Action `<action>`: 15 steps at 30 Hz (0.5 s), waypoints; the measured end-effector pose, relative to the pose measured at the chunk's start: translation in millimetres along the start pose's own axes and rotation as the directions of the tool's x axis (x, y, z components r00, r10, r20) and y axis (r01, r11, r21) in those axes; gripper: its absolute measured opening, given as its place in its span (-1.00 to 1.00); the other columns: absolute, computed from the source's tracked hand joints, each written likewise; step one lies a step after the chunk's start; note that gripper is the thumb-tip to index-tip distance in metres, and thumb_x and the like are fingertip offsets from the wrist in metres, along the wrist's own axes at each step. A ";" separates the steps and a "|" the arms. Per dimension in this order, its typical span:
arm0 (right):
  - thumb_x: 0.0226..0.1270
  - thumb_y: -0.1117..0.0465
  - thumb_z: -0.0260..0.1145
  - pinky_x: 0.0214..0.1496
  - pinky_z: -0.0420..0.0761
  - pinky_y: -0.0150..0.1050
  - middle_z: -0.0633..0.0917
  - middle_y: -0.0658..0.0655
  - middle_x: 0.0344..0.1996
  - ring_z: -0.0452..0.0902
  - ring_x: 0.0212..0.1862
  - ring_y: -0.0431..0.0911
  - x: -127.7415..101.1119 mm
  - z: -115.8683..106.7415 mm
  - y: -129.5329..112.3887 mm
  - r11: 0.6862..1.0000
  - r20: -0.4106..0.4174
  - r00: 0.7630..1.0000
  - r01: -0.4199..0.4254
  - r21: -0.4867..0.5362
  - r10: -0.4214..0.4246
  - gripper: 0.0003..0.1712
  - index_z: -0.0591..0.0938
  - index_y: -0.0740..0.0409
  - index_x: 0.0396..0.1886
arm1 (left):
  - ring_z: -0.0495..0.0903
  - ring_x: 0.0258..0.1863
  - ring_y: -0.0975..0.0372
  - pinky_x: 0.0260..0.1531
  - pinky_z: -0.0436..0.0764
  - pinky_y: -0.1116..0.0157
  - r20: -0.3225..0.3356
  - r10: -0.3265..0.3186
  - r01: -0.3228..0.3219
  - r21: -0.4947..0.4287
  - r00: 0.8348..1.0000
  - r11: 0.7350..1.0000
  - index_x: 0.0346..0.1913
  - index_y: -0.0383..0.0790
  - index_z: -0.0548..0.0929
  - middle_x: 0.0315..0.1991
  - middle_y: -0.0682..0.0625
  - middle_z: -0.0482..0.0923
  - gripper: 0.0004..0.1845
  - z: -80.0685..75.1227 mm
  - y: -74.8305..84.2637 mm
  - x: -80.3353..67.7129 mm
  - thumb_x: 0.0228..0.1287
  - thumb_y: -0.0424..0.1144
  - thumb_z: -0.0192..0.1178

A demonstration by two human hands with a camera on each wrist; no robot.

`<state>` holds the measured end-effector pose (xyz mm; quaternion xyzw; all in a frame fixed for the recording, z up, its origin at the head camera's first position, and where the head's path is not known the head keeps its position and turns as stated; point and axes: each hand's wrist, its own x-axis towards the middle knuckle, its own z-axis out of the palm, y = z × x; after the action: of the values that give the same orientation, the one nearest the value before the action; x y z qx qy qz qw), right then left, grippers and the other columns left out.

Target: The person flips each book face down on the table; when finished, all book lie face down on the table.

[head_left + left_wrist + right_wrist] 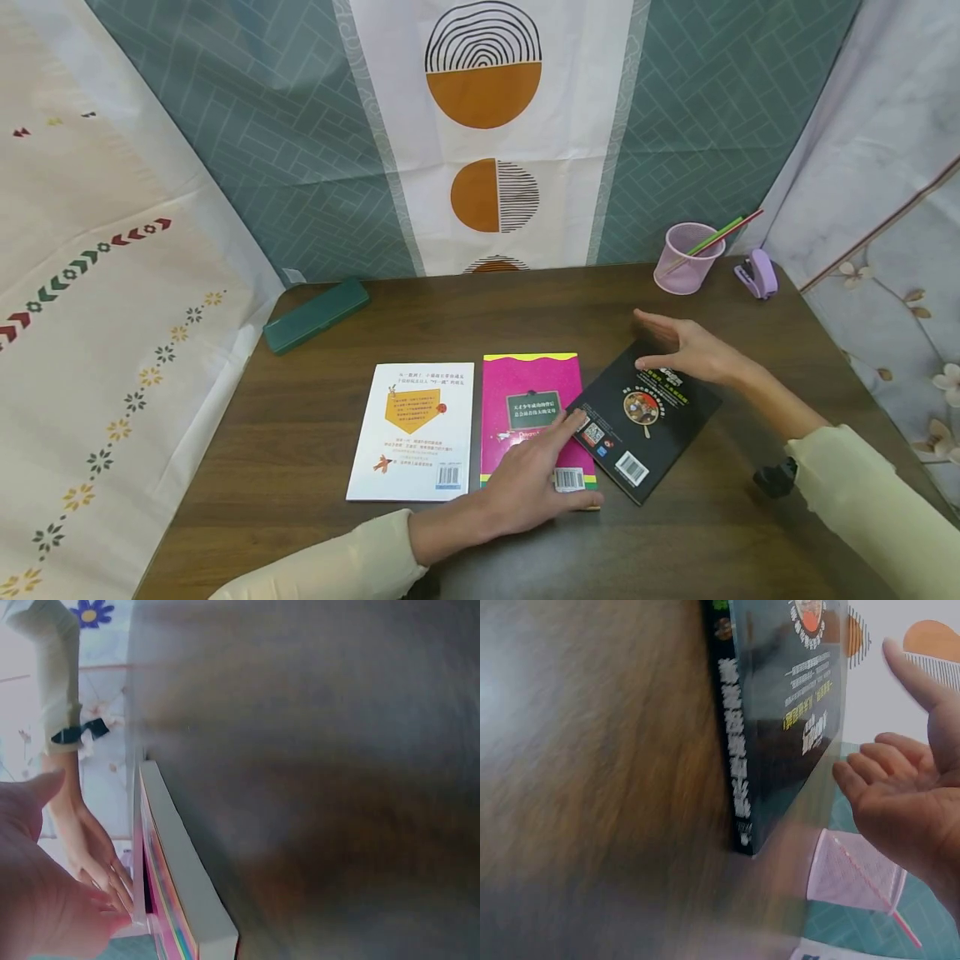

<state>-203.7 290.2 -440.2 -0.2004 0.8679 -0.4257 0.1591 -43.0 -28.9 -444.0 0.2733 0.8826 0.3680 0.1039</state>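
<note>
In the head view a black book lies askew on the table, its back cover up. My right hand is over its upper edge, thumb and fingers apart; the right wrist view shows that hand beyond the book's lettered spine with nothing in its grasp. A pink book lies left of the black one. Across its lower part reaches my left hand, fingers extended, fingertips at the black book's lower left corner. The left hand covers some of the pink cover. A white book lies farther left.
A green case sits at the table's back left. At the back right stand a pink mesh cup holding thin sticks and a purple stapler. Patterned cloth hangs behind the wooden table and along both sides.
</note>
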 end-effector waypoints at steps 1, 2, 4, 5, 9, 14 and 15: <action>0.35 0.17 0.58 0.55 0.13 0.40 0.11 0.47 0.64 0.00 0.62 0.46 -2.5 0.3 0.1 1.000 0.016 1.000 0.007 0.002 -0.007 0.14 0.09 0.37 0.69 | 0.18 0.64 0.07 0.36 0.55 0.07 0.012 0.007 -0.007 -0.004 1.000 1.000 0.71 -0.06 0.15 0.68 -0.03 0.17 0.12 -0.8 -1.7 1.6 0.22 0.14 0.55; 0.32 0.16 0.60 0.55 0.10 0.42 0.06 0.47 0.66 -0.05 0.63 0.47 -5.0 0.6 0.4 1.000 0.030 0.999 0.016 0.000 -0.016 0.20 0.04 0.35 0.71 | 0.10 0.67 0.05 0.39 0.51 0.04 0.026 0.013 -0.013 -0.010 1.000 1.000 0.72 -0.07 0.11 0.70 -0.02 0.11 0.16 -1.5 -3.6 3.3 0.21 0.15 0.56; 0.27 0.15 0.63 0.55 0.06 0.42 0.00 0.46 0.67 -0.11 0.64 0.46 -10.3 1.9 0.8 1.000 0.050 0.998 0.031 -0.005 -0.031 0.29 -0.03 0.32 0.73 | -0.05 0.71 0.05 0.45 0.44 -0.02 0.055 0.021 -0.021 -0.010 0.998 1.000 0.74 -0.07 0.05 0.73 -0.01 0.00 0.21 -2.9 -7.6 6.6 0.19 0.17 0.56; 0.24 0.14 0.65 0.61 0.08 0.28 -0.02 0.45 0.68 -0.13 0.65 0.44 -12.9 2.8 1.2 0.999 0.059 0.998 0.037 -0.008 -0.036 0.33 -0.06 0.30 0.73 | -0.10 0.71 0.04 0.48 0.39 -0.05 0.067 0.027 -0.027 -0.004 0.997 1.000 0.74 -0.07 0.02 0.74 -0.02 -0.05 0.24 -3.5 -10.1 8.3 0.18 0.19 0.56; 0.12 0.10 0.72 0.63 0.12 -0.14 -0.01 0.42 0.69 -0.10 0.66 0.41 -25.1 6.7 3.5 0.997 0.075 0.995 0.064 -0.040 -0.061 0.46 -0.09 0.21 0.75 | -0.18 0.72 0.00 0.52 0.32 -0.08 0.091 0.051 -0.054 0.029 0.995 0.998 0.75 -0.09 -0.06 0.75 -0.10 -0.15 0.31 -5.2 -17.0 14.8 0.15 0.25 0.56; -0.04 0.11 0.80 0.57 0.03 0.41 -0.08 0.43 0.70 -0.15 0.64 0.49 -43.6 9.3 7.5 0.996 0.100 0.993 0.070 -0.058 -0.064 0.59 -0.13 0.17 0.76 | -0.28 0.73 0.04 0.56 0.23 -0.02 0.128 0.085 -0.089 0.027 0.988 0.996 0.76 -0.06 -0.19 0.76 -0.07 -0.26 0.39 -7.8 -23.9 24.6 0.12 0.24 0.58; -0.05 0.12 0.80 0.51 0.00 0.52 -0.11 0.43 0.70 -0.18 0.63 0.51 -47.1 9.6 8.2 0.997 0.108 0.992 0.065 -0.053 -0.059 0.61 -0.15 0.16 0.77 | -0.29 0.73 0.07 0.57 0.22 0.01 0.139 0.089 -0.094 0.024 0.986 0.995 0.76 -0.04 -0.21 0.76 -0.05 -0.27 0.41 -8.2 -25.5 26.8 0.11 0.23 0.58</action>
<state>-160.2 311.0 -447.5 -0.2540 0.8632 -0.3945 0.1864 -78.8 -33.5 -455.8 0.3398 0.8654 0.3391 0.1432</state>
